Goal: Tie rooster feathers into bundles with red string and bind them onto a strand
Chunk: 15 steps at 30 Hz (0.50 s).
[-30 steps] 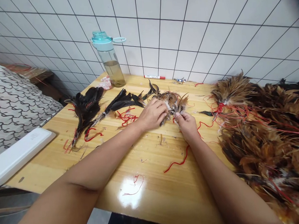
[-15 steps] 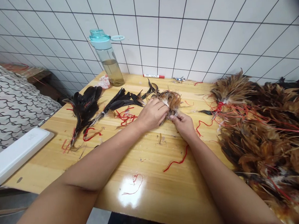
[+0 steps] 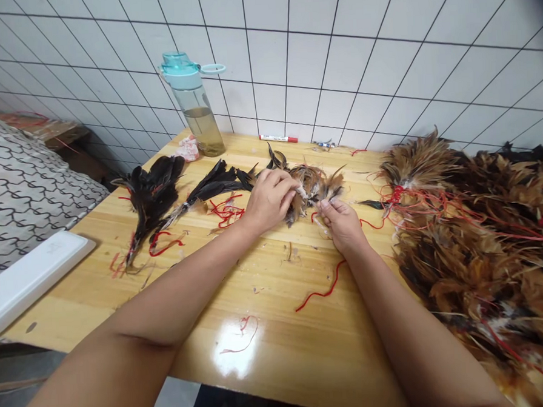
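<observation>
A small bunch of brown feathers [image 3: 313, 186] lies near the middle of the wooden table [image 3: 282, 324]. My left hand [image 3: 271, 197] is curled over its left side, fingers closed on the feathers. My right hand [image 3: 342, 224] pinches the bunch's lower right end with fingers together. A red string [image 3: 324, 289] trails on the table below my right wrist. Two bundles of black feathers [image 3: 155, 191] lie to the left, with more red strings [image 3: 226, 211] beside them.
A big heap of brown feathers tied with red string [image 3: 477, 235] fills the right side. A water bottle [image 3: 196, 107], a red-capped marker [image 3: 279, 138] and a pink scrap [image 3: 187, 148] stand by the tiled wall. A white flat object [image 3: 29, 277] lies at left.
My left hand has risen slightly and shifted left on the bunch. The feathers have spread out to the right again, and my right hand has moved a little right.
</observation>
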Each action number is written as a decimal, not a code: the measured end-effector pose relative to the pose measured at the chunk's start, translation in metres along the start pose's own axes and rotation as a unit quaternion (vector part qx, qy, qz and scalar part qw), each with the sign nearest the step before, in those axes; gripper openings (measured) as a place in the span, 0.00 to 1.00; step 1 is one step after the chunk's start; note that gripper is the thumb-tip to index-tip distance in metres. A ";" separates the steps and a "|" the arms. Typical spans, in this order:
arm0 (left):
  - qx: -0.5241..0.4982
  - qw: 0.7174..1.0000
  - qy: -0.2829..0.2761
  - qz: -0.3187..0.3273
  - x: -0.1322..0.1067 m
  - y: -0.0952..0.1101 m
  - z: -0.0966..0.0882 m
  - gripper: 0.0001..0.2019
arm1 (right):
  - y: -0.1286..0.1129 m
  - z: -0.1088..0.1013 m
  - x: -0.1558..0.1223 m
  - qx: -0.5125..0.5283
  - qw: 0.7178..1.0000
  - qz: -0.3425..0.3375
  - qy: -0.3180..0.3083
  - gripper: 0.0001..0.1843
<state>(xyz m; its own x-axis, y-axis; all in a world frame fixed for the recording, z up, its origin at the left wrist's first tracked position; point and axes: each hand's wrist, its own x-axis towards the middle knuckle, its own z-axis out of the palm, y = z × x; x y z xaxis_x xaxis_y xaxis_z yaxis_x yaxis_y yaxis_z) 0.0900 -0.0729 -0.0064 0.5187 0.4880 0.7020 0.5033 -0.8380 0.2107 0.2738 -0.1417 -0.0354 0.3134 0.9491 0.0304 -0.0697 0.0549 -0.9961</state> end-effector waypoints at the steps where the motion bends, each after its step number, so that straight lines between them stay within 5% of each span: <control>1: -0.001 1.000 -0.009 -0.004 -0.001 -0.003 0.002 0.11 | -0.002 -0.001 0.001 0.015 1.000 0.004 0.010 0.24; 10: 0.033 0.998 -0.058 0.012 0.000 -0.020 0.026 0.18 | -0.005 0.006 -0.003 -0.005 1.000 0.011 0.026 0.26; 15: 0.038 0.996 -0.081 0.016 0.001 -0.022 0.027 0.13 | -0.005 0.008 -0.005 0.005 0.999 0.013 0.029 0.27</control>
<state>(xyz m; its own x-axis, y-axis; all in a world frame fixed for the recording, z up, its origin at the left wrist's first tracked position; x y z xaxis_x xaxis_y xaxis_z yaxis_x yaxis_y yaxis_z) 0.0983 -0.0478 -0.0281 0.6366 0.5001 0.5871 0.5333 -0.8354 0.1333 0.2649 -0.1439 -0.0303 0.3652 0.9309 -0.0006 -0.0878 0.0338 -0.9956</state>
